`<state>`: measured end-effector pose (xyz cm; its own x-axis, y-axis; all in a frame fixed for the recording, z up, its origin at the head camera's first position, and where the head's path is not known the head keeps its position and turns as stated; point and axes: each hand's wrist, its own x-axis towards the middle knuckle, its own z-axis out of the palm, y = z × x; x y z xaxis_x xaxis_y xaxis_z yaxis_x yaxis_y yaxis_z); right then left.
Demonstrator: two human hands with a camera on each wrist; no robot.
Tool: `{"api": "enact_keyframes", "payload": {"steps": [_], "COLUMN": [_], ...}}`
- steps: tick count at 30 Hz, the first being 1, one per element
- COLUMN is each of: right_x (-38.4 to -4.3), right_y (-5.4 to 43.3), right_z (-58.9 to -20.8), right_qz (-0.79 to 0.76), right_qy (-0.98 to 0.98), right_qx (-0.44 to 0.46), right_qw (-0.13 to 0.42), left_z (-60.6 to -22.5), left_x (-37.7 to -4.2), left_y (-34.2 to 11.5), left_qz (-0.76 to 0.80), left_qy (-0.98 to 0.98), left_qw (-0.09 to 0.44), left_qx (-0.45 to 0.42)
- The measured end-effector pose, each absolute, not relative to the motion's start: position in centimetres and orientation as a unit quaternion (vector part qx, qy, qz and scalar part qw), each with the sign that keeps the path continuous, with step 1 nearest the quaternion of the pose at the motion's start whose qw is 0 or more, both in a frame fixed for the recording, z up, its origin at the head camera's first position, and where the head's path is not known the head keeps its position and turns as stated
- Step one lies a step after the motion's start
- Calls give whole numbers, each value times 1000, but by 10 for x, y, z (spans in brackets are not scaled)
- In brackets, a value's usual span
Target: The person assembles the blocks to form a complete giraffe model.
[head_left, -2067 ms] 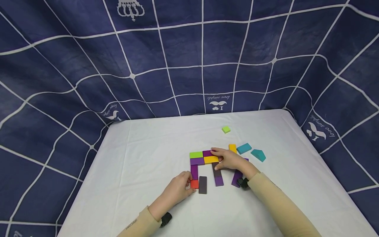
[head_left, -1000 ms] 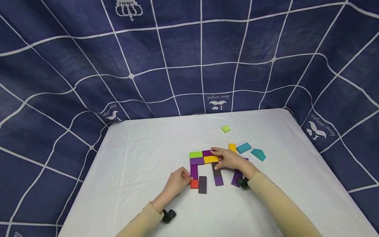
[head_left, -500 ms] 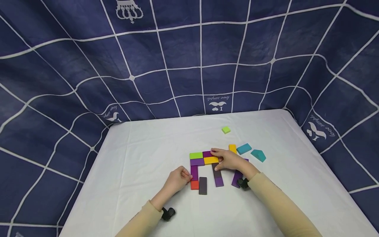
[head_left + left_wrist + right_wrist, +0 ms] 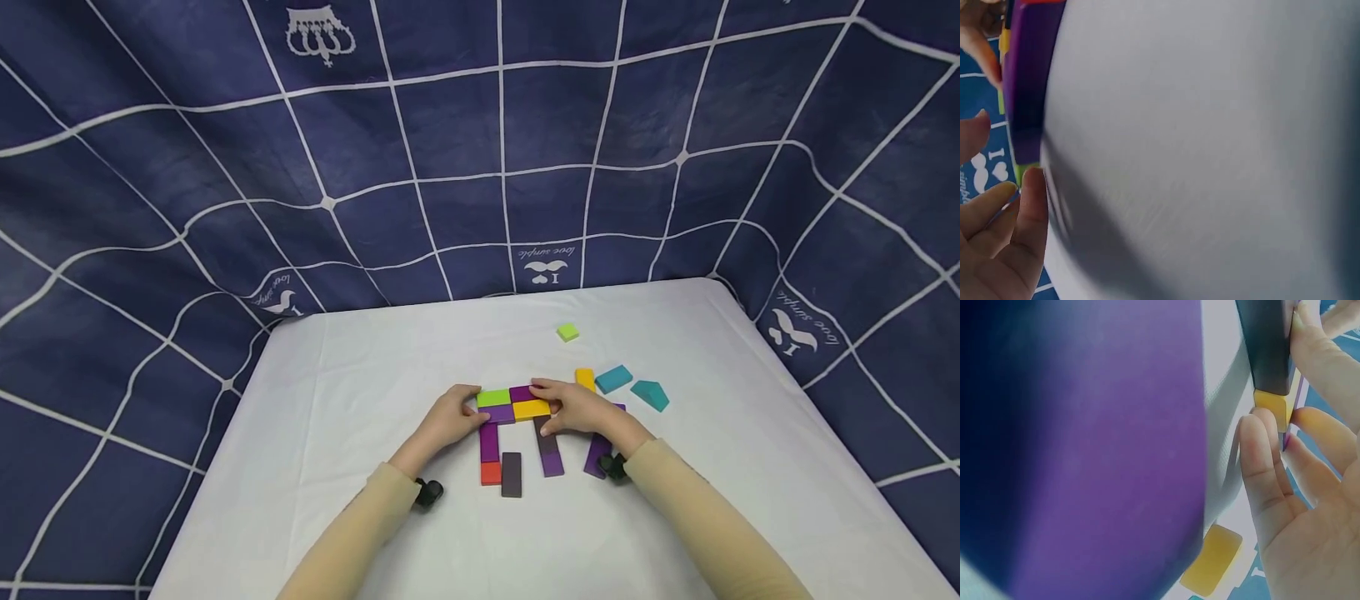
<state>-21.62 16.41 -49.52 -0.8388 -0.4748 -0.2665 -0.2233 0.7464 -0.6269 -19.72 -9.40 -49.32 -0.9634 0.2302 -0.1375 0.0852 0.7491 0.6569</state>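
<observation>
Flat coloured blocks form an arch-like outline on the table. Its top holds a green block (image 4: 493, 398), a purple block (image 4: 497, 414), a magenta-purple block (image 4: 524, 392) and a yellow block (image 4: 531, 409). My left hand (image 4: 447, 418) is at the left end, fingertips by the green block and thumb at the purple one. At the right end, my right hand (image 4: 579, 407) touches the yellow block with its fingers, its thumb by a dark block (image 4: 545, 435). A magenta block (image 4: 489, 442) and a red block (image 4: 491, 474) make the left leg; a violet block (image 4: 551, 463) ends the right.
A loose dark block (image 4: 512, 475) lies beside the red one. To the right are a long purple block (image 4: 597, 455), a yellow block (image 4: 585, 380), a teal block (image 4: 614, 379) and a teal angled block (image 4: 650, 395). A small lime block (image 4: 567, 332) lies farther back.
My left hand has left the red block and moved up the left leg to the arch's top left end. The right hand has stayed at the right end.
</observation>
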Motion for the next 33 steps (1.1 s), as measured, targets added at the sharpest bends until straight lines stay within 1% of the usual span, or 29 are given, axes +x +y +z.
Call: {"api": "enact_keyframes", "payload": {"steps": [8,28,31,33], "right_x": [-216,-215,-215,-216], "right_y": [163,162,162,161], "right_z": [-493,-492,-493,-493], "right_qz": [-295,-292,-289,-289], "right_qy": [914,914,915,915], "right_qx": [-189,-187,-189,-190], "right_qw": [205,210,209,210], "left_z": [-505,-509,-508,-503], "left_x": [-199,-197,-193,-188], "left_y": [-91,-91,-90,-88], "left_qz": [352,368,348,326], "left_qy": [929,924,932,939], "left_qw": [74,71,55,37], "left_qx": [84,72,81,103]}}
